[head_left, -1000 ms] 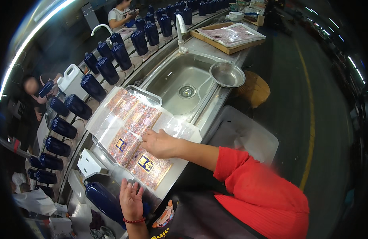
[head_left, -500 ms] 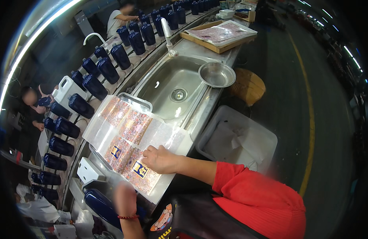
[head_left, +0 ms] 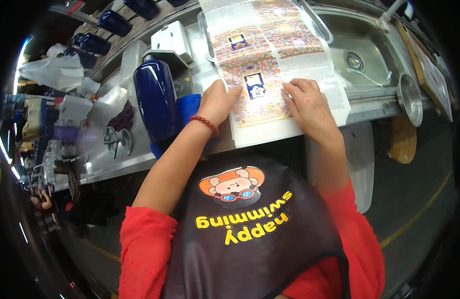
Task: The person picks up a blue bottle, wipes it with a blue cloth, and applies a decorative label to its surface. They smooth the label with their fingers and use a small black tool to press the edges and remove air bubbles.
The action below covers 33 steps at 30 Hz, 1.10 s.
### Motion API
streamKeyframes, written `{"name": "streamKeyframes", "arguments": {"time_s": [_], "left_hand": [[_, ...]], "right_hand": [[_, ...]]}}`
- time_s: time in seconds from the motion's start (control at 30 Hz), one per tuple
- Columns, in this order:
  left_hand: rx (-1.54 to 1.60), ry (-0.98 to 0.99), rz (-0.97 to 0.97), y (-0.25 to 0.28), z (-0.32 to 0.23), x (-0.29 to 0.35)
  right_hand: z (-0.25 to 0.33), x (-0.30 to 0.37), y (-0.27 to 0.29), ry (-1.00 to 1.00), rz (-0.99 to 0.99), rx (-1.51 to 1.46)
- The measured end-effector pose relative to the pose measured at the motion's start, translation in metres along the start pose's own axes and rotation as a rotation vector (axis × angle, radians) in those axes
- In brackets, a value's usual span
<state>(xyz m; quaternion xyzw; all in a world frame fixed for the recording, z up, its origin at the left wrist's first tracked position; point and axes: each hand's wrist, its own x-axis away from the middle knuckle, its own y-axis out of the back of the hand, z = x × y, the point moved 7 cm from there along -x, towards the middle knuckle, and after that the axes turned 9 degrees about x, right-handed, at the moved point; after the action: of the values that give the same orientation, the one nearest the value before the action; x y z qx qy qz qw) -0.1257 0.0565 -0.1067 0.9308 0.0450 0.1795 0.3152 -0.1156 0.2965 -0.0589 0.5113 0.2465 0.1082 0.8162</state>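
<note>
A wet-looking printed decal sheet (head_left: 262, 112), multicoloured with a dark blue and gold label panel, lies on pale backing sheets (head_left: 319, 94) at the counter's front edge. My left hand (head_left: 216, 103), with a red bead bracelet on the wrist, is at its left edge, thumb on top and the other fingers partly hidden. At the right edge, my right hand (head_left: 308, 105) has its fingers bent and pressed together on the sheet. Left of my left hand a glossy dark blue bottle (head_left: 154, 99) leans on a bright blue cloth-like thing (head_left: 189, 105).
A steel sink (head_left: 339, 52) is at the right, with a metal bowl (head_left: 410, 98) on its near side and a wooden-framed tray (head_left: 424, 65) beyond. Below stand a translucent bin (head_left: 360, 159) and a wooden stool (head_left: 403, 142). More blue bottles (head_left: 114, 23) stand at the far left.
The view has turned left and down. My left hand has come from beside the blue bottle to the sheet's left edge. My right hand has shifted from atop the sheet to its right edge.
</note>
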Motion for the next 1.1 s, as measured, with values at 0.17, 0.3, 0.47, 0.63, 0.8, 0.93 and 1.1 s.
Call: {"name": "streamKeyframes", "arguments": {"time_s": [0.17,0.3,0.47,0.63,0.8,0.93,1.1], "left_hand": [[-0.015,0.029,-0.018,0.001,-0.003,0.002],[0.255,0.077,0.013,0.002,0.003,0.001],[0.451,0.152,-0.129,0.008,0.005,0.000],[-0.276,-0.111,-0.229,0.012,-0.031,0.010],[-0.596,-0.429,-0.340,0.012,-0.061,0.034],[-0.528,-0.725,-0.428,0.020,-0.078,0.059],[-0.455,-0.642,-0.441,0.032,-0.069,0.060]], "right_hand": [[0.001,-0.001,0.004,0.042,-0.041,0.003],[-0.003,-0.001,0.002,0.049,-0.061,0.012],[-0.004,-0.003,0.001,0.063,-0.050,-0.013],[-0.005,-0.003,0.003,0.068,-0.055,-0.003],[-0.001,-0.009,0.007,0.080,-0.062,-0.054],[0.011,-0.025,0.025,0.145,-0.173,-0.106],[0.027,-0.049,0.031,0.203,-0.148,-0.067]]}}
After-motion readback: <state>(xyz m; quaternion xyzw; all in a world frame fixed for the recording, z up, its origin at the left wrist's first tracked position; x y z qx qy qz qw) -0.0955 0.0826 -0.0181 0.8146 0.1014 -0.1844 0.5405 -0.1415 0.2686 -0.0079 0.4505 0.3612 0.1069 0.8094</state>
